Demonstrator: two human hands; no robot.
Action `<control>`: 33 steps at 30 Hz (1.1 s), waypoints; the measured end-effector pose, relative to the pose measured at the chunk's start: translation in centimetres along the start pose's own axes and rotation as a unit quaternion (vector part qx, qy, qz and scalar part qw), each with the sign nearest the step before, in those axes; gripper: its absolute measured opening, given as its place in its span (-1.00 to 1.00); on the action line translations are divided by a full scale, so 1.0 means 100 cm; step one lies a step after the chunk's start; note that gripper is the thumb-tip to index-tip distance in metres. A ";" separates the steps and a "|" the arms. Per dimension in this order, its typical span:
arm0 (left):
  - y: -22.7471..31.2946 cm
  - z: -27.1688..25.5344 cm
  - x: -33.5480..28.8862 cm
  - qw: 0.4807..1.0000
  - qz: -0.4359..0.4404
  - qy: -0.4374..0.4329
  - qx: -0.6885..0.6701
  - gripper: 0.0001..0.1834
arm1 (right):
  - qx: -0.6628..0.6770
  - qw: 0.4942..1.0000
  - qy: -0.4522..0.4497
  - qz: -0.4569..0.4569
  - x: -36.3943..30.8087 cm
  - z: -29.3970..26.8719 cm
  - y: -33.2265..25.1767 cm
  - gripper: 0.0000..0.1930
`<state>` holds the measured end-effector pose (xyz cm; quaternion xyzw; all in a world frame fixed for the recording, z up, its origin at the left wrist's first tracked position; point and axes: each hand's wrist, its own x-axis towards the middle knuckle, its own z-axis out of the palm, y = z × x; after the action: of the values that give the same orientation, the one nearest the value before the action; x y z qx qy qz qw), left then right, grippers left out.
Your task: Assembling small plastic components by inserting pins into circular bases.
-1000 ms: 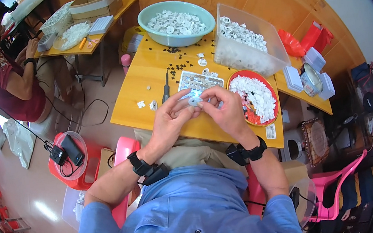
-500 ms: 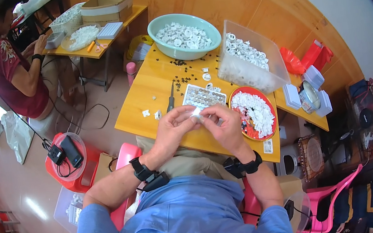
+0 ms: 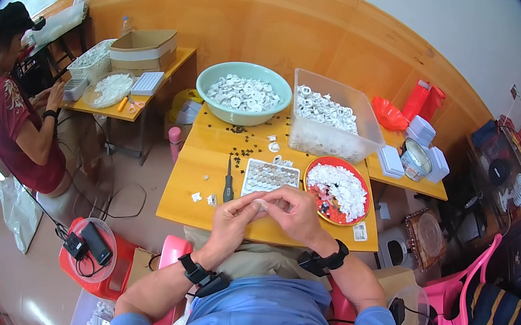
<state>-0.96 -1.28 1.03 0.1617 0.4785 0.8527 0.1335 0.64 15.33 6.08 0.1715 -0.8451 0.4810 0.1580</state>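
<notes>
My left hand [image 3: 232, 224] and my right hand [image 3: 294, 216] meet over the table's near edge, fingertips pinched together. Between them is a small whitish part [image 3: 260, 206], mostly covered by the fingers; its exact kind I cannot make out. Just beyond lies a white tray [image 3: 245, 186] filled with rows of small round greyish pieces. To its left is a screwdriver [image 3: 229, 181] with a dark handle. A red round plate [image 3: 364, 183] heaped with small white parts sits right of my right hand. Two loose white pieces [image 3: 196, 197] lie left of the screwdriver.
Farther back stand a pale green basin [image 3: 206, 91] and a clear plastic bin [image 3: 330, 143], both full of white parts. Tiny black pieces [image 3: 243, 153] are scattered on the yellow table [image 3: 178, 190]. A co-worker [image 3: 24, 141] sits at another table, far left. A red stool [image 3: 100, 283] holds electronics.
The view has tilted, so the table appears lower and further left. Both hands stay together, and the part between the fingertips has lost its bright glint.
</notes>
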 end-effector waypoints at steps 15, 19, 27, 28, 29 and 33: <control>0.002 0.002 -0.004 1.000 -0.018 0.003 0.005 -0.66 | 0.025 0.998 -0.035 0.040 0.001 -0.006 0.001 -0.90; 0.003 0.004 -0.003 0.999 -0.040 -0.006 -0.011 -0.59 | 0.020 0.993 -0.070 0.091 0.007 -0.016 -0.001 -0.91; -0.015 0.005 -0.007 0.998 -0.056 -0.012 0.020 -0.64 | -0.090 0.989 -0.106 0.059 0.092 -0.076 0.008 -0.84; -0.015 0.007 -0.008 0.998 -0.060 -0.006 0.016 -0.64 | -0.044 0.998 0.018 0.042 0.109 -0.078 0.008 -0.82; -0.013 0.009 -0.009 0.996 -0.077 -0.040 0.035 -0.65 | -0.060 0.997 0.056 0.011 0.127 -0.080 0.015 -0.80; -0.018 0.011 -0.014 0.985 -0.093 -0.128 0.070 -0.70 | -0.027 1.000 -0.004 0.011 0.137 -0.036 0.000 -0.79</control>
<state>0.93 -0.06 -0.13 0.2336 0.5290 0.7730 0.2609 -11.24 16.55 13.75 0.1601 -0.8600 0.4593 0.1543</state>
